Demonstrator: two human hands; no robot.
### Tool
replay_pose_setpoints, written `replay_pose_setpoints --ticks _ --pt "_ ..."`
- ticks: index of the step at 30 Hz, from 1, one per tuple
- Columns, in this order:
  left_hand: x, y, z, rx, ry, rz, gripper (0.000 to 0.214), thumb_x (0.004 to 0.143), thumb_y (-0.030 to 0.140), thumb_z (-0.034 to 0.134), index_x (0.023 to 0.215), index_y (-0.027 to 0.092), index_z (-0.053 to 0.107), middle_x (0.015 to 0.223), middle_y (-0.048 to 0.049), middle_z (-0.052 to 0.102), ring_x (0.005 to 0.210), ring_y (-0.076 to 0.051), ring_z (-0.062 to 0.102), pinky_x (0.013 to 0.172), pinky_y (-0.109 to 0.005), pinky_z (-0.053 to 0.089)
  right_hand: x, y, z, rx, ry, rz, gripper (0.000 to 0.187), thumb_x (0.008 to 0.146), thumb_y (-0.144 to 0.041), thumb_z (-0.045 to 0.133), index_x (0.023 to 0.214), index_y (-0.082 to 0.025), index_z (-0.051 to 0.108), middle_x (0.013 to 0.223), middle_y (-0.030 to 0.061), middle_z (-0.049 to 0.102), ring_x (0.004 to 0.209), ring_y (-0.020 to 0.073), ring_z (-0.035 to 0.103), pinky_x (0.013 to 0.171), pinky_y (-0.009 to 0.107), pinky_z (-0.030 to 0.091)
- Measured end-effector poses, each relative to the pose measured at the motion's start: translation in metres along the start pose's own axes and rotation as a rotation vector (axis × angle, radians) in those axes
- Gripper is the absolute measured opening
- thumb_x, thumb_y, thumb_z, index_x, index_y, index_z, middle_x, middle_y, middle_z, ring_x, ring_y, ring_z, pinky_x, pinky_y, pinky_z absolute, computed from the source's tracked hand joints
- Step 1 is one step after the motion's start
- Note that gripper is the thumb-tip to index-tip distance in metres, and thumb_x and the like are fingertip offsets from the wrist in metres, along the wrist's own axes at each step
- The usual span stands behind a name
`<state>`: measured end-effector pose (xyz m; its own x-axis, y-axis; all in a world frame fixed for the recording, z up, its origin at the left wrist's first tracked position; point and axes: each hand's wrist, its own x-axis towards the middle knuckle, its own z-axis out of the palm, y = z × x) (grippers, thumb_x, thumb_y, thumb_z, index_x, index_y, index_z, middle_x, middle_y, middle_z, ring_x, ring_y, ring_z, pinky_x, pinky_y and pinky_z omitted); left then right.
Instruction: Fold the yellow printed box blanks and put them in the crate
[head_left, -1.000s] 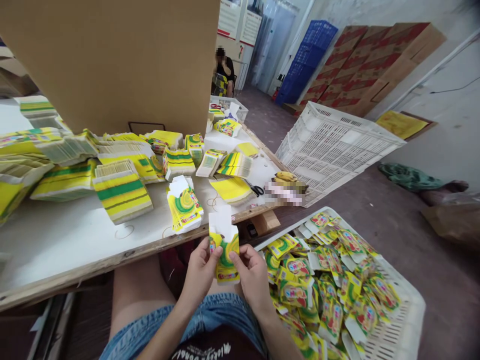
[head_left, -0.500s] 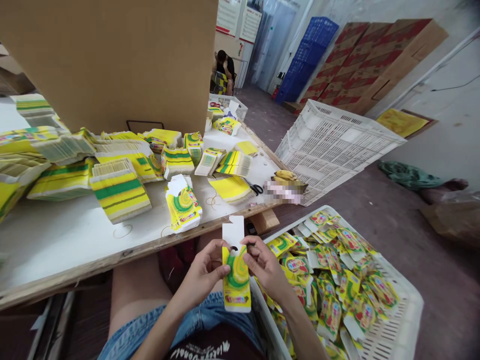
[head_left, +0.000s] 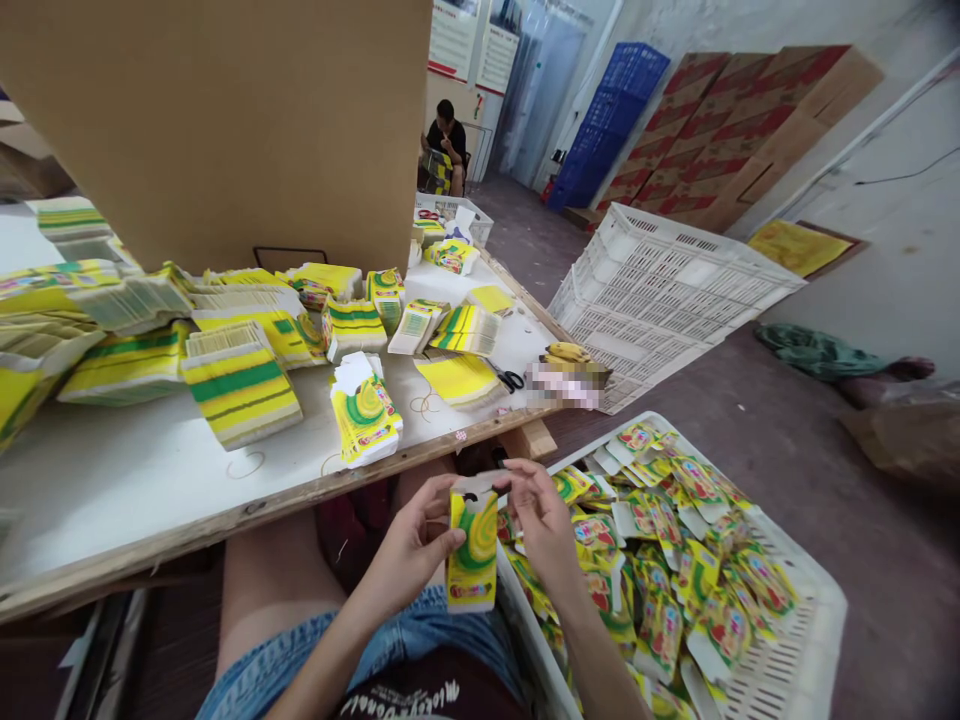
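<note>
A small yellow-and-green printed carton (head_left: 474,550) is held above my lap, its front facing me. My left hand (head_left: 420,535) grips its left side, thumb on the front panel and fingers behind. At the carton's top, my right hand (head_left: 536,515) has its fingers curled on the white top flap, which is now folded over toward the back. Some right fingertips are hidden behind the flap. On the table, a stack of flat cartons (head_left: 365,410) lies nearest to my hands. A white crate (head_left: 814,620) filled with yellow cartons (head_left: 660,570) stands to the right.
Bundles of flat cartons (head_left: 240,385) line the table (head_left: 172,480) before a large cardboard panel (head_left: 247,130). Scissors (head_left: 510,378) and bananas (head_left: 568,352) lie near its right edge. Stacked white crates (head_left: 660,290) stand beyond. A person (head_left: 448,140) sits at the back.
The carton's white top flap, upright before, is folded down. My right hand has moved up from the carton's right side to its top. My left hand keeps its grip.
</note>
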<state>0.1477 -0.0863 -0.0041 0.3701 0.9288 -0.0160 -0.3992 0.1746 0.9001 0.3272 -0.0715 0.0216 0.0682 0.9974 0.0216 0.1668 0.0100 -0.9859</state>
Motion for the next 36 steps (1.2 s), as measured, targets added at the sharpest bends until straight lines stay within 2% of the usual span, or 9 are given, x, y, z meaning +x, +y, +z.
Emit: replay_pose_setpoints --ticks 2,5,10,14,16,23,26,31,36 --pt "0.001 -0.002 0.000 0.068 0.050 0.026 0.038 0.084 0.027 0.067 0.119 0.020 0.055 0.113 -0.0106 0.069 0.100 -0.024 0.067 0.082 -0.031 0.052 0.001 -0.004 -0.003 0.009 -0.114 0.062 0.043 0.091 -0.053 0.054 0.115 -0.019 0.061 0.068 -0.0021 0.059 0.049 0.0109 0.039 0.047 0.024 0.031" --pt "0.000 -0.002 0.000 0.153 0.099 0.056 0.035 0.085 0.024 0.065 0.118 0.019 0.057 0.118 -0.0110 0.068 0.104 -0.024 0.066 0.085 -0.032 0.052 0.003 -0.010 -0.006 -0.086 -0.311 0.094 0.039 0.085 -0.042 0.065 0.116 -0.019 0.062 0.059 -0.0072 0.046 0.052 0.0110 0.039 0.051 0.023 0.031" --pt "-0.001 0.002 0.003 0.147 0.080 0.041 0.041 0.085 0.024 0.063 0.125 0.020 0.055 0.121 -0.0119 0.067 0.111 -0.026 0.063 0.091 -0.034 0.052 0.003 -0.012 -0.002 -0.290 -0.264 0.005 0.028 0.082 -0.028 0.064 0.109 -0.021 0.063 0.060 -0.0075 0.043 0.053 0.0115 0.040 0.052 0.024 0.031" --pt "-0.001 0.007 0.005 0.141 0.073 0.043 0.047 0.085 0.024 0.064 0.130 0.019 0.052 0.118 -0.0132 0.068 0.107 -0.026 0.065 0.090 -0.036 0.052 0.001 -0.013 0.002 -0.379 -0.298 -0.024 0.038 0.077 -0.025 0.068 0.114 -0.023 0.060 0.061 -0.0077 0.045 0.056 0.0133 0.046 0.054 0.024 0.034" --pt "-0.001 0.009 0.005 0.151 0.076 0.048 0.046 0.085 0.024 0.063 0.129 0.019 0.053 0.119 -0.0133 0.067 0.108 -0.026 0.065 0.092 -0.038 0.052 0.000 -0.013 0.004 -0.415 -0.293 -0.023 0.037 0.076 -0.023 0.068 0.112 -0.024 0.059 0.060 -0.0083 0.043 0.056 0.0138 0.047 0.055 0.024 0.034" --pt "0.000 0.005 0.002 0.241 0.090 0.068 0.043 0.086 0.019 0.060 0.128 0.020 0.055 0.125 -0.0124 0.065 0.115 -0.025 0.061 0.101 -0.039 0.046 0.000 -0.007 0.014 -0.545 -0.166 -0.035 0.029 0.073 -0.020 0.065 0.101 -0.025 0.060 0.054 -0.0096 0.039 0.051 0.0141 0.045 0.054 0.025 0.032" --pt "0.000 0.002 0.000 0.209 0.103 0.070 0.043 0.085 0.020 0.062 0.127 0.020 0.056 0.123 -0.0116 0.066 0.113 -0.025 0.062 0.099 -0.038 0.048 0.000 -0.006 0.014 -0.536 -0.158 -0.047 0.031 0.073 -0.019 0.065 0.103 -0.025 0.062 0.055 -0.0093 0.040 0.052 0.0140 0.045 0.055 0.025 0.033" --pt "0.000 0.006 -0.002 0.163 0.165 0.042 0.042 0.081 0.022 0.066 0.122 0.018 0.059 0.112 -0.0114 0.071 0.102 -0.025 0.067 0.089 -0.035 0.051 0.000 -0.008 0.006 -0.320 -0.337 -0.023 0.037 0.079 -0.023 0.064 0.116 -0.025 0.060 0.064 -0.0063 0.048 0.059 0.0143 0.048 0.057 0.025 0.037" --pt "0.001 0.011 0.001 0.139 0.145 0.044 0.039 0.078 0.020 0.069 0.116 0.017 0.062 0.109 -0.0111 0.072 0.099 -0.024 0.067 0.087 -0.035 0.052 -0.002 -0.004 0.011 -0.362 -0.244 0.037 0.034 0.077 -0.025 0.068 0.111 -0.023 0.062 0.060 -0.0080 0.042 0.054 0.0128 0.039 0.053 0.025 0.033"
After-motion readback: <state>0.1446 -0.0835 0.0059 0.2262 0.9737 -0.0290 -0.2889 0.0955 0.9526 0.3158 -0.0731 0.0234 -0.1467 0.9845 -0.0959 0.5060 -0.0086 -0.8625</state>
